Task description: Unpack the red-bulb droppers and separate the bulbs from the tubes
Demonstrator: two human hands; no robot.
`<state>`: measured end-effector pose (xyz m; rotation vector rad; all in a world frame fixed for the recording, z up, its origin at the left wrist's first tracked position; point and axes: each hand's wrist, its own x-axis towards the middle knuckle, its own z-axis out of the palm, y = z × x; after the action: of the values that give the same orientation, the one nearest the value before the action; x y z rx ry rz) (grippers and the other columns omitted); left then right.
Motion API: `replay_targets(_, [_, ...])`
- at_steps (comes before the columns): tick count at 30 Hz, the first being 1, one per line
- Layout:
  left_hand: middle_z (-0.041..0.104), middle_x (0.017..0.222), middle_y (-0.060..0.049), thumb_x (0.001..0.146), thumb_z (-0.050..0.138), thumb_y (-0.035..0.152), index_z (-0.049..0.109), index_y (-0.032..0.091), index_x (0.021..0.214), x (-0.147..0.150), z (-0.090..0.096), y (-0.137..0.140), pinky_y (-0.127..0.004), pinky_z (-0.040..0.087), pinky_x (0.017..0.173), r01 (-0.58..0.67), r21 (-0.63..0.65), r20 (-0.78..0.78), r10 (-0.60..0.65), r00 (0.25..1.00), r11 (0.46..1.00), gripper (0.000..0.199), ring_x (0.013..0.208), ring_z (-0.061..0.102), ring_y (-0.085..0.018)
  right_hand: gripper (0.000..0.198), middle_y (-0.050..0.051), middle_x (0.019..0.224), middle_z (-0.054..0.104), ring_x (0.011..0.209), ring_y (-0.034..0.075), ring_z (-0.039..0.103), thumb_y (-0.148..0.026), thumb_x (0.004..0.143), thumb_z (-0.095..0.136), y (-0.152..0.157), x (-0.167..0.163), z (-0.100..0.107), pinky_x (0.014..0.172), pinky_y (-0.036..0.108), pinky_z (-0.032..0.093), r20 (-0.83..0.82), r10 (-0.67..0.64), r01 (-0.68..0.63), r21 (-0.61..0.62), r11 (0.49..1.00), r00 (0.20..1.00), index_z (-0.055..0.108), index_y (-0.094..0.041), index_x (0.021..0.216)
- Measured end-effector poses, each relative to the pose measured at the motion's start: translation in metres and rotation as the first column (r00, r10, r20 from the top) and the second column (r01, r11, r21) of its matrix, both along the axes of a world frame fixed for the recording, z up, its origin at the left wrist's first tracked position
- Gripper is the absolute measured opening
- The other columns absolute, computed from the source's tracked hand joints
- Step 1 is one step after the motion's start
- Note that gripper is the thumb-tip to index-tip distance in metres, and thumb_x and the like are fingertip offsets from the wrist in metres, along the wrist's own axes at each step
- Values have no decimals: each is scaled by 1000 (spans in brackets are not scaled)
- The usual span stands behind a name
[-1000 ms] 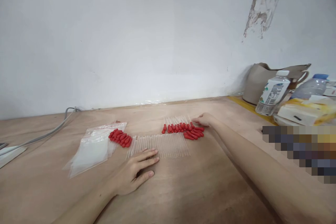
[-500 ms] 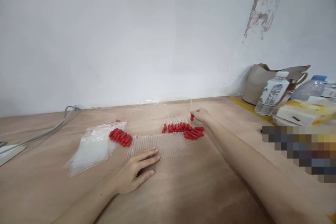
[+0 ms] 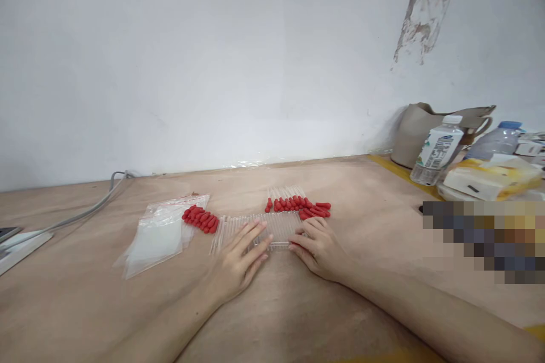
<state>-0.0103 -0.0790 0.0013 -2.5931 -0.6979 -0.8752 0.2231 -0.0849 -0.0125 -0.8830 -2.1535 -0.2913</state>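
Observation:
My left hand (image 3: 244,261) reaches over a row of clear thin tubes (image 3: 238,227), its fingers closed about one end of a clear tube (image 3: 280,245) lying crosswise. The finger pads are partly hidden. At the other end of that tube, my right hand (image 3: 317,247) pinches a small red rubber bulb (image 3: 293,244), mostly covered by the fingers. Beyond the row lie several droppers (image 3: 292,203), red bulbs towards me and tubes pointing away. Loose red bulbs (image 3: 317,211) are piled just past my right hand, and another pile of red bulbs (image 3: 202,219) is at the left.
Clear zip bags (image 3: 159,238) lie left of the bulbs. A grey cable (image 3: 91,210) runs along the left side. At the right stand a grey-brown bag (image 3: 409,136), a labelled bottle (image 3: 438,150), a blue-capped bottle (image 3: 496,142) and a yellow-white packet (image 3: 489,176). A wall rises behind.
My right hand has left the dropper at the back and come towards me, beside the tube row. My left hand has shifted right. A clear tube now lies crosswise between both hands.

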Motion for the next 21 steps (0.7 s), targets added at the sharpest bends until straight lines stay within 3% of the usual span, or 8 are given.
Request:
replay_targets(3, [52, 122, -11, 82, 51, 13, 54, 17, 112, 9, -1, 1, -45, 40, 96, 35, 86, -41, -32, 999, 996, 30, 120, 41, -25, 14, 4, 80, 60, 78, 16, 48, -23, 82, 50, 0, -5, 0, 74, 33, 35, 1, 54, -54, 17, 998, 999, 63, -20, 88])
replay_targets(8, [64, 102, -8, 81, 54, 16, 58, 13, 101, 18, -6, 3, -40, 46, 92, 42, 178, -25, -38, 999, 983, 20, 104, 55, -22, 13, 3, 80, 63, 80, 15, 51, -24, 83, 50, -1, -6, 0, 78, 35, 34, 25, 118, -118, 5, 993, 993, 62, -20, 87])
replay_targets(12, [66, 96, -6, 82, 54, 15, 58, 11, 98, 19, -7, 1, -37, 47, 92, 55, 175, -19, -52, 998, 983, 17, 96, 59, -19, 15, 4, 82, 65, 81, 16, 52, -29, 82, 52, -2, -8, 2, 78, 36, 35, 30, 115, -115, 5, 993, 993, 62, -19, 88])
replay_targets(18, [64, 101, -6, 83, 52, 17, 56, 11, 103, 19, -6, -1, -35, 48, 90, 65, 190, -74, -52, 996, 980, 21, 99, 58, -19, 14, 3, 75, 65, 76, 15, 53, -24, 83, 50, -2, -10, 2, 76, 34, 37, 25, 144, -144, 31, 989, 989, 63, -19, 82])
replay_targets(21, [66, 97, -7, 84, 50, 16, 58, 11, 96, 19, -6, -2, -34, 50, 88, 87, 216, -102, -66, 993, 973, 16, 95, 60, -19, 15, 2, 73, 65, 73, 14, 54, -24, 84, 50, -2, -10, 1, 71, 31, 40, 41, 183, -183, 17, 983, 982, 63, -18, 80])
